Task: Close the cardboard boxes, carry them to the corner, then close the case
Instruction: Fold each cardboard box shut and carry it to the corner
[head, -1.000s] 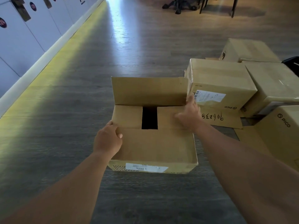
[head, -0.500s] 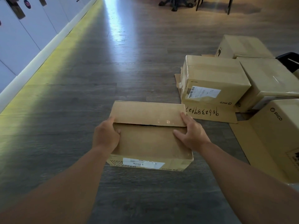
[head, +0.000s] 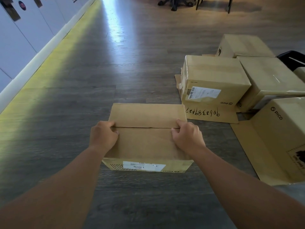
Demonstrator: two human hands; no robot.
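Cardboard box [head: 145,141] flaps meet; floor [head: 92,76] leftward open

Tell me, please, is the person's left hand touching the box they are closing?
Touching. The head view shows the left hand resting on the box at the left end of the flap seam, fingers curled onto the cardboard.

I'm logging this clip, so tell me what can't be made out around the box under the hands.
- Box contents: head view, hidden by closed flaps.
- Label print: too small, blurred.
- Left hand and right hand fingertips: curled out of sight at the seam.
- Black case: cut off by right edge.
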